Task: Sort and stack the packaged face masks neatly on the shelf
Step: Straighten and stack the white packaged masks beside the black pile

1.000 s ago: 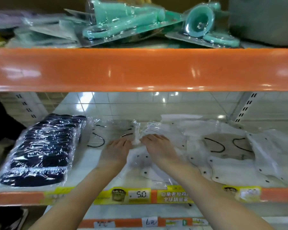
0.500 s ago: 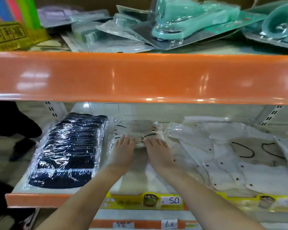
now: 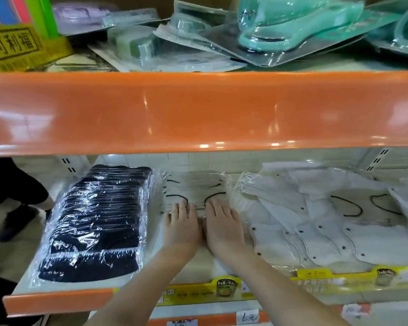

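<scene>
On the shelf (image 3: 57, 300), the black mask stack (image 3: 97, 222) lies leftmost. Beside it, left hand (image 3: 181, 225) and right hand (image 3: 223, 225) press flat, fingers straight, on the clear-wrapped mask pack (image 3: 194, 187). White masks (image 3: 327, 220) lie scattered right.

On the lower shelf (image 3: 57, 300) we find three groups side by side: a wrapped stack of masks (image 3: 97, 222) at the left, a flat mask packet (image 3: 194, 188) in the middle, and loose overlapping mask packets (image 3: 327, 222) spread to the right. Our left hand (image 3: 180, 225) and right hand (image 3: 223, 225) lie side by side, touching, on the middle packet's near edge. Above, the upper shelf (image 3: 198, 109) carries blister packs (image 3: 280, 31), with a box (image 3: 14, 47) at its left end.
</scene>
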A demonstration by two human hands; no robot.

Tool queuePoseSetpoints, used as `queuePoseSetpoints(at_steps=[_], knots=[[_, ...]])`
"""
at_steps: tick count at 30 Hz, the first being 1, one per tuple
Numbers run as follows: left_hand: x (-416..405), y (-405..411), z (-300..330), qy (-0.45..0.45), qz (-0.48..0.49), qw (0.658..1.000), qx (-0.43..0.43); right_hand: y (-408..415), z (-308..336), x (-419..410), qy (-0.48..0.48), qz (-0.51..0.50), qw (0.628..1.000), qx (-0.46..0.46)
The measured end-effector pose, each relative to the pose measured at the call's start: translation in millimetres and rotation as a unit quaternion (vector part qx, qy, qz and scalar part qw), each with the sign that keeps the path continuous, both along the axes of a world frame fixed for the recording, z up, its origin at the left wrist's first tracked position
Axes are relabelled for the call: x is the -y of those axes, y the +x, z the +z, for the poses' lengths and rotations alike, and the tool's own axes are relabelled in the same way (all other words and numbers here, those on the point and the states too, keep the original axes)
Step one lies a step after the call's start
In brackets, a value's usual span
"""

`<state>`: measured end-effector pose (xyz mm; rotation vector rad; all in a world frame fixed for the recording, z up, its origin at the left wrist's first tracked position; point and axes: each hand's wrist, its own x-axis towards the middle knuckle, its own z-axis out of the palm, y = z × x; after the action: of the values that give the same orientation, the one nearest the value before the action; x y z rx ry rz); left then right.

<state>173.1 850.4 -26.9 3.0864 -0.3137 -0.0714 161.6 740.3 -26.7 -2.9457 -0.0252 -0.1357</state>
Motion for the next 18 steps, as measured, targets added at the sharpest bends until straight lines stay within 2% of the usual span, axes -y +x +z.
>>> queuePoseSetpoints(at_steps=[5,8,14,18], knots=[[-4.6,7.9,-2.7,-0.033,-0.012,0.999,0.022,3.9,0.8,3.0,0.0,0.022,0.999,-0.03],[-11.1,17.1,-16.8,-0.02,-0.01,0.999,0.024,5.6,-0.1,1.8,0.002,0.022,0.999,-0.036],[-9.6,14.6,-2.7,-0.019,-0.005,1.0,0.005,9.8,-1.1,1.2,0.004,0.029,0.999,-0.04],[-5.7,17.5,-3.3,0.0,0.004,0.999,0.039,10.4,1.4,1.9,0.018,0.031,0.998,-0.043]])
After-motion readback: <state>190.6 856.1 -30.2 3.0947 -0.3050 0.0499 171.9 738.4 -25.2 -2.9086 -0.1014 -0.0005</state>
